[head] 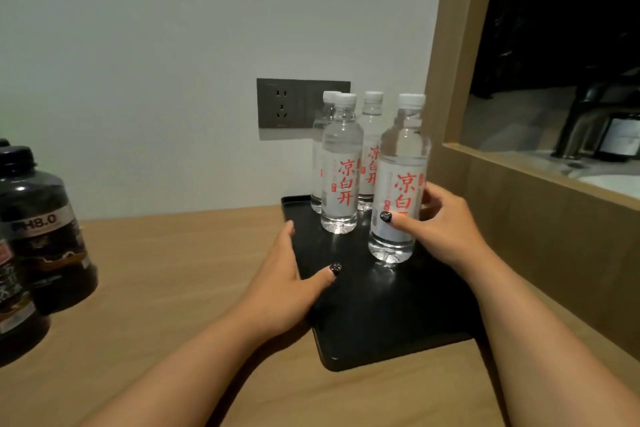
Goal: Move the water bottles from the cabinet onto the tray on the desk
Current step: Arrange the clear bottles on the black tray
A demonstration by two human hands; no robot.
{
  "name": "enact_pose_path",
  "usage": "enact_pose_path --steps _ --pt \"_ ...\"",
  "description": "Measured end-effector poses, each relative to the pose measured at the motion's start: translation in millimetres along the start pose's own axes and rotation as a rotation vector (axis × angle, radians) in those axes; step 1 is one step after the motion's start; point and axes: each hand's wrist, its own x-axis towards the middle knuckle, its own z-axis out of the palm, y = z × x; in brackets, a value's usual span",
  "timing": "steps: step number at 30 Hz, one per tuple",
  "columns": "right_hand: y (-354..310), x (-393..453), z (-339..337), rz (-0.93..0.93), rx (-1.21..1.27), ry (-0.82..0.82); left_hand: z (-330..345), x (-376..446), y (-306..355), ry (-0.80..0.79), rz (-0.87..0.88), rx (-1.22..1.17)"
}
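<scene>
- On the black tray (374,322) stand four clear water bottles (341,163) with white caps and red lettering, all upright.
- At the tray's 3 o'clock edge, the right hand (446,236) grasps the nearest bottle (398,184).
- At 9 o'clock, the left hand (287,284) lies released on the tray's rim, thumb over the tray.
- Two dark bottles (41,232) stand at the wooden counter's (173,270) 9 o'clock.

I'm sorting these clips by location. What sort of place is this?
Probably a hotel room: four clear plastic water bottles with red labels stand on a black rectangular tray on a wooden desk, and a glass partition looks onto a washbasin tap.
</scene>
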Motion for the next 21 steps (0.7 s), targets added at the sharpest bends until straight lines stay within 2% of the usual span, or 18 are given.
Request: enact_pose_path --steps 3,6,10,15,21 --pt "15.9 12.4 -8.9 0.056 -0.092 0.06 6.0 17.5 -1.7 0.052 -0.058 0.137" --pt "24.4 29.9 -9.6 0.123 -0.145 0.018 7.1 30.8 2.3 0.156 -0.078 0.169" --pt "41.6 46.7 11.1 0.265 0.021 0.026 7.7 40.1 1.3 0.243 -0.105 0.218" --pt "53.7 45.5 21.7 0.255 -0.25 -0.101 10.2 42.3 0.0 0.25 -0.091 0.224" --pt "48.2 50.6 23.9 0.216 -0.358 -0.118 7.7 41.5 0.2 0.253 -0.094 0.239"
